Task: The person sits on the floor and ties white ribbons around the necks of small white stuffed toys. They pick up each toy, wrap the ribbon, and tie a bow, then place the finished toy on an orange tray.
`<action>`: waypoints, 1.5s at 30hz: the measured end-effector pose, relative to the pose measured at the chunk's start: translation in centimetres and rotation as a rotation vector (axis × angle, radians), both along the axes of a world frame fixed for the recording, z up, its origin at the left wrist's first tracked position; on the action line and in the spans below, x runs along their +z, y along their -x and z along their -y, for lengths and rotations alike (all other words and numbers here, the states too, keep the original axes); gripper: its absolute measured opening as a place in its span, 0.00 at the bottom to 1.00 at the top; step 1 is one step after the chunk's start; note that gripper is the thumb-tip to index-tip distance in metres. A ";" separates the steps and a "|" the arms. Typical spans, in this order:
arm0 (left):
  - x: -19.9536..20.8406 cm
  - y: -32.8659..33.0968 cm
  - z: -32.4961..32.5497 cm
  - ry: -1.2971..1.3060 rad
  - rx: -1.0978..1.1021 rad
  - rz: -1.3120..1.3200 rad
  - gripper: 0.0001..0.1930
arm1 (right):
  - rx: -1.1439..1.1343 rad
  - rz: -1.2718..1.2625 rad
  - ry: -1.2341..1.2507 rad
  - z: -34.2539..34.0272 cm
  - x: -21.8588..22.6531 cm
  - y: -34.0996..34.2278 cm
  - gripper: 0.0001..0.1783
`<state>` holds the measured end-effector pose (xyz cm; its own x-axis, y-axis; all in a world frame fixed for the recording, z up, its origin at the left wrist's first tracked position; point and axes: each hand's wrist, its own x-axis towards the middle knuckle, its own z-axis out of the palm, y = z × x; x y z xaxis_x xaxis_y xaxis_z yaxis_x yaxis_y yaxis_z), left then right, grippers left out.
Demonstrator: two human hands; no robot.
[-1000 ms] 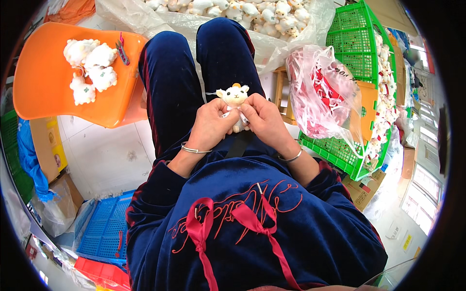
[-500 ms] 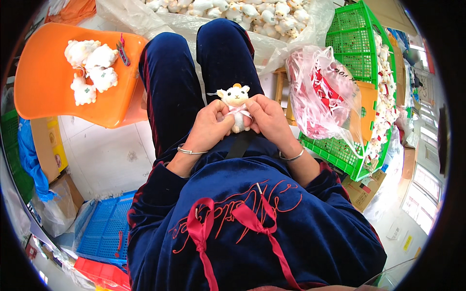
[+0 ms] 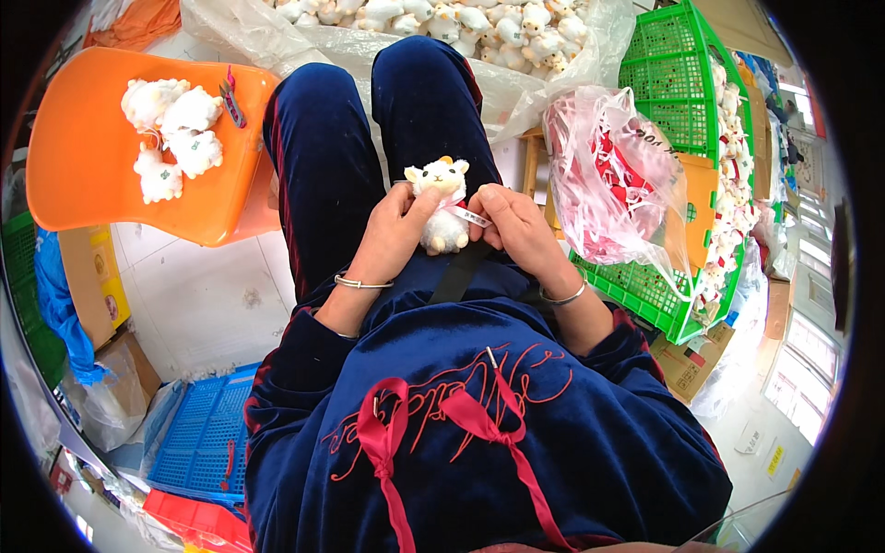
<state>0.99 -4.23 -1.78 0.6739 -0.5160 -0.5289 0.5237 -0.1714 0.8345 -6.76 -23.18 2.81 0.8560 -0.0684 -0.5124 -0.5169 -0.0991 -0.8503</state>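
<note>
A small white plush animal (image 3: 445, 230) with yellow horns and a pale muzzle sits upright over my lap, facing up. My left hand (image 3: 398, 226) grips it at the neck and side, thumb across its front below the chin. A ribbon (image 3: 468, 215), pink at the neck and white with dark print toward its end, stretches to the right from the toy's neck. My right hand (image 3: 512, 224) pinches the ribbon's end between thumb and fingers, a little apart from the toy's body.
An orange chair (image 3: 83, 170) at the left bears several white plush toys (image 3: 191, 109) and small snips (image 3: 232, 100). Ahead lies a plastic sack (image 3: 323, 48) full of plush toys. At the right, a bag of ribbons (image 3: 613, 184) rests by a green crate (image 3: 664, 55). A blue crate (image 3: 198, 433) stands lower left.
My right hand has moved slightly right, drawing the ribbon out sideways from the toy's neck. My left thumb has shifted up to the neck, and the toy has tilted a little left.
</note>
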 end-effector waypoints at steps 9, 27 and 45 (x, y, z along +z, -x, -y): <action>-0.1 0.6 0.1 0.007 0.028 0.240 0.19 | 0.001 0.137 -0.003 0.1 -1.0 0.6 0.18; 0.2 -2.6 -3.5 0.255 0.250 0.196 0.16 | -1.105 1.113 -0.171 23.7 12.4 5.5 0.17; 0.3 -8.2 -17.8 -0.094 0.747 0.430 0.11 | -0.307 -0.352 1.003 33.1 -14.6 12.6 0.17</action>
<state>9.19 13.57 -1.49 0.9701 0.1748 -0.1685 0.1688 0.0134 0.9856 -19.36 -56.26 -11.77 0.5487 -0.7737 -0.3168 -0.8349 -0.4870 -0.2566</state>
